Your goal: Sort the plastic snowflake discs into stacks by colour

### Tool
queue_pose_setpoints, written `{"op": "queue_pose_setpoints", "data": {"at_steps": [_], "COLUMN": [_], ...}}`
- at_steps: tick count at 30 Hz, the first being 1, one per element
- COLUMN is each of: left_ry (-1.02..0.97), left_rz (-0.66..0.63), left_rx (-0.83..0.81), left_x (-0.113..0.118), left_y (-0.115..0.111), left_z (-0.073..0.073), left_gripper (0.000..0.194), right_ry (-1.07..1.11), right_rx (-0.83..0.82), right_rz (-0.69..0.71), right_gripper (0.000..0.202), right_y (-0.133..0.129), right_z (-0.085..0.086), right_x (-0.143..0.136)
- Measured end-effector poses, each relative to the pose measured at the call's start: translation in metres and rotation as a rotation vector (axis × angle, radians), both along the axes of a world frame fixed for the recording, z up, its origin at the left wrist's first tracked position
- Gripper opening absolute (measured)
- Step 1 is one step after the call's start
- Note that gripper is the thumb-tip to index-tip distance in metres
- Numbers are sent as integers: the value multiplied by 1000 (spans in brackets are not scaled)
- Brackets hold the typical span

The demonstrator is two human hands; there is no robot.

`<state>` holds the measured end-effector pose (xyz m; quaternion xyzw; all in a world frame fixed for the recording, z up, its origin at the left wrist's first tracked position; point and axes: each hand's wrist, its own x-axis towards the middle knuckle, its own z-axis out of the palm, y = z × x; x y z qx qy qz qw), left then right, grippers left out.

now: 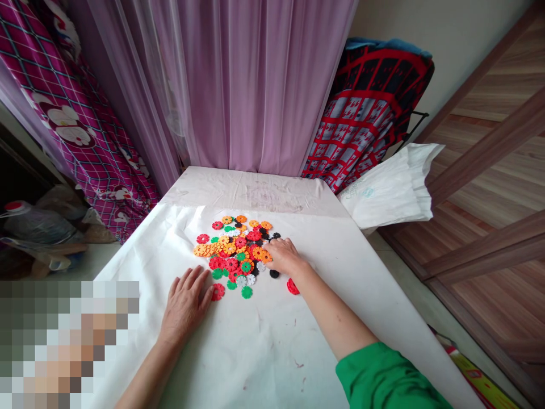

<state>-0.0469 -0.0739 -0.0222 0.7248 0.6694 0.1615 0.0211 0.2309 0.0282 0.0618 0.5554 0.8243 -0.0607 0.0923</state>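
A pile of flat plastic snowflake discs (pixel 236 247) in orange, red, green, black and white lies on a table covered with a white sheet (pixel 264 341). My right hand (pixel 284 255) rests palm down at the pile's right edge, fingertips touching orange and black discs. Flat on the sheet, fingers spread, my left hand (pixel 186 304) lies just left of a loose red disc (pixel 218 291). Another red disc (pixel 292 287) sits by my right wrist. Neither hand holds anything that I can see.
A pink-purple curtain (pixel 238 85) hangs behind the table. A red and black patterned blanket (pixel 366 119) and a white cloth (pixel 394 190) sit at the right. A magenta patterned fabric (pixel 63 108) hangs at the left. Wooden flooring (pixel 502 170) lies to the right.
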Motion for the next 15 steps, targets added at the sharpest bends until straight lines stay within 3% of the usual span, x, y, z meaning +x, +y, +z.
{"op": "queue_pose_setpoints", "data": {"at_steps": [8, 15], "left_ry": [15, 9], "left_rz": [6, 1], "left_rx": [-25, -10], "left_x": [1, 1], "left_y": [0, 0], "left_z": [2, 1], "left_gripper": [50, 50], "right_ry": [-14, 16], "right_rx": [26, 57], "right_rz": [21, -135], "right_gripper": [30, 31], "right_y": [2, 10], "right_z": [-4, 23], "right_x": [-1, 42]}}
